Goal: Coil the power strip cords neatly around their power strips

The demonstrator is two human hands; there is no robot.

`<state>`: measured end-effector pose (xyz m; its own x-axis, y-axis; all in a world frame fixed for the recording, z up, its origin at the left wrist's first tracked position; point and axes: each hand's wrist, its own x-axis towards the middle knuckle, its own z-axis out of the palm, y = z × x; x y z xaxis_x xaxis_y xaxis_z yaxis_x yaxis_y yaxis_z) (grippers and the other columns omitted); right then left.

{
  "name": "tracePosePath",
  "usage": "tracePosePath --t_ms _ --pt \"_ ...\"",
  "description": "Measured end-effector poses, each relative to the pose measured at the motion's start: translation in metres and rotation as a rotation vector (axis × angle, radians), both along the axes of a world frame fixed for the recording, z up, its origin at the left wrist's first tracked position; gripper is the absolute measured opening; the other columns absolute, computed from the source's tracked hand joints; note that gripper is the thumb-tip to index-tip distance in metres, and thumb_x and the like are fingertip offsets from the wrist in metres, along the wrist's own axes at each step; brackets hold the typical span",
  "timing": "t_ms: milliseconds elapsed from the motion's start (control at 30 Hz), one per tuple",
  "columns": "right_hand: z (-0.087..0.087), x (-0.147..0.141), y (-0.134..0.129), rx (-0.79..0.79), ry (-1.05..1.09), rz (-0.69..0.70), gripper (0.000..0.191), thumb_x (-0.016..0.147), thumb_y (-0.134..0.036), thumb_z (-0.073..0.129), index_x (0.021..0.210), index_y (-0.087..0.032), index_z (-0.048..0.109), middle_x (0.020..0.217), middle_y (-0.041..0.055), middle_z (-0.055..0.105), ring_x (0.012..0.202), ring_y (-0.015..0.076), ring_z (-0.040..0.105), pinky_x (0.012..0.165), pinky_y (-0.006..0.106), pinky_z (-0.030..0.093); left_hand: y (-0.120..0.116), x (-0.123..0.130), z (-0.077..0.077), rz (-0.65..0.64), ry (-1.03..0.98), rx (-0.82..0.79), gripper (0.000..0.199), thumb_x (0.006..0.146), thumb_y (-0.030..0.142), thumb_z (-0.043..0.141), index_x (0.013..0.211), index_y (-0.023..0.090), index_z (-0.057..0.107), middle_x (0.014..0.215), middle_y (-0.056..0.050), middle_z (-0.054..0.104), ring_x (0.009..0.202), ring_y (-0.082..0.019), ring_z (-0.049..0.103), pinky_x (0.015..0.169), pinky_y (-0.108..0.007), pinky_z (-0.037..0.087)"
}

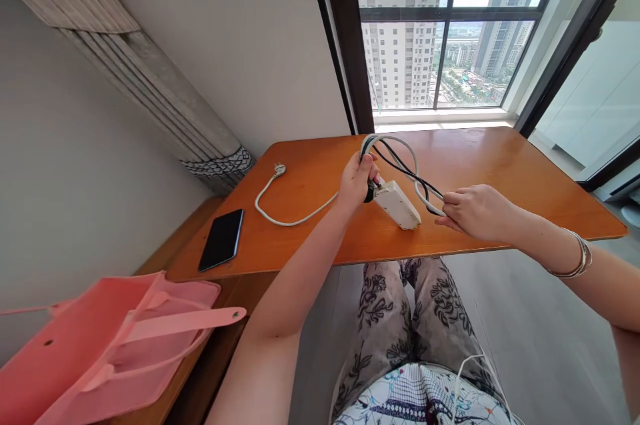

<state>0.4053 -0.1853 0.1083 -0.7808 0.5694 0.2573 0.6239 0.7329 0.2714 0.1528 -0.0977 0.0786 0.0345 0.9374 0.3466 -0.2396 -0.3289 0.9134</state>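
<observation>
Over the wooden table, my left hand (356, 179) is closed around a bundle of black and white cables (413, 176). A white power strip (399, 205) hangs tilted just below that hand, with a black plug partly hidden at its upper end. My right hand (475, 211) pinches the other end of the looped bundle, to the right of the strip. From behind my left forearm a white cord (285, 223) runs left along the tabletop to a plug (279, 170).
A dark phone (221, 240) lies at the left of the table (480, 158). Lower left stands an open pink bag (165, 331) with straps. Behind the table are a window and a gathered curtain (165, 98). A thin white cable crosses my lap.
</observation>
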Motion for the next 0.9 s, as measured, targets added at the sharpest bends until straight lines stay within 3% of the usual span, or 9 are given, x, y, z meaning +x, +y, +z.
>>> tracePosePath --t_ms 167,300,400,500,600,667,733,800,900 --pt "0.05 -0.047 -0.005 -0.344 0.124 0.131 0.051 0.104 -0.043 0.037 0.068 -0.018 0.064 0.067 0.0045 0.063 0.051 0.0124 0.047 0.053 0.031 0.026 -0.014 0.014 0.007 -0.192 0.053 0.008 0.076 0.079 0.09 0.027 0.081 0.021 0.058 0.054 0.003 0.04 0.05 -0.013 0.046 0.05 -0.027 0.042" --pt "0.071 -0.071 0.017 -0.731 0.444 0.123 0.058 0.1 -0.057 0.04 0.057 -0.02 0.048 0.052 -0.0001 0.052 0.048 0.0102 0.046 0.054 0.028 0.034 -0.024 0.019 0.006 -0.364 0.084 0.069 0.09 0.055 0.103 0.028 0.078 0.021 0.056 0.058 -0.003 0.05 0.065 -0.021 0.057 0.049 -0.03 0.043" --pt "0.071 -0.084 0.036 -0.938 0.821 0.059 0.061 0.094 -0.069 0.044 0.056 -0.021 0.04 0.052 -0.0011 0.049 0.046 0.0094 0.048 0.049 0.026 0.037 -0.024 0.02 0.003 -0.37 0.078 0.046 0.088 0.054 0.104 0.029 0.072 0.021 0.052 0.061 -0.007 0.055 0.081 -0.028 0.063 0.055 -0.033 0.046" --pt "0.064 -0.096 0.049 -0.989 1.14 0.02 0.06 0.09 -0.074 0.045 0.06 -0.022 0.041 0.054 -0.0009 0.049 0.045 0.0101 0.046 0.044 0.027 0.037 -0.021 0.022 0.002 -0.321 0.098 0.092 0.082 0.048 0.099 0.053 0.072 0.021 0.053 0.064 -0.004 0.054 0.074 -0.023 0.06 0.056 -0.032 0.045" --pt "0.057 -0.107 0.056 -0.929 1.36 -0.01 0.058 0.09 -0.075 0.043 0.067 -0.022 0.047 0.06 0.0009 0.052 0.045 0.0114 0.046 0.044 0.029 0.038 -0.019 0.026 0.002 -0.287 0.144 0.13 0.076 0.032 0.074 0.086 0.074 0.022 0.051 0.065 0.002 0.051 0.06 -0.014 0.049 0.052 -0.029 0.039" --pt "0.055 -0.112 0.059 -0.887 1.453 -0.034 0.058 0.09 -0.076 0.04 0.07 -0.022 0.049 0.066 0.0025 0.055 0.045 0.0111 0.045 0.044 0.03 0.038 -0.019 0.03 0.003 -0.204 0.203 0.122 0.065 0.039 0.055 0.093 0.075 0.022 0.051 0.063 0.004 0.05 0.057 -0.011 0.044 0.052 -0.028 0.035" --pt "0.055 -0.113 0.063 -0.866 1.495 -0.051 0.06 0.09 -0.077 0.039 0.071 -0.022 0.05 0.069 0.0032 0.056 0.045 0.0102 0.044 0.043 0.03 0.038 -0.021 0.033 0.005 -0.105 0.298 0.13 0.047 0.056 0.045 0.088 0.073 0.021 0.052 0.06 0.004 0.048 0.056 -0.011 0.043 0.053 -0.028 0.033" --pt "0.057 -0.11 0.066 -0.859 1.477 -0.051 0.061 0.09 -0.078 0.038 0.074 -0.021 0.054 0.068 0.0033 0.056 0.047 0.0107 0.046 0.044 0.029 0.039 -0.023 0.034 0.006 -0.033 0.385 0.149 0.034 0.073 0.044 0.078 0.068 0.02 0.054 0.056 0.003 0.047 0.056 -0.012 0.044 0.055 -0.028 0.033" --pt "0.059 -0.099 0.064 -0.836 1.362 -0.017 0.059 0.09 -0.076 0.042 0.083 -0.02 0.062 0.07 0.0043 0.059 0.059 0.0145 0.057 0.053 0.029 0.048 -0.023 0.036 0.004 0.013 0.391 0.131 0.037 0.085 0.05 0.063 0.066 0.019 0.058 0.055 0.001 0.05 0.055 -0.013 0.047 0.053 -0.028 0.034"
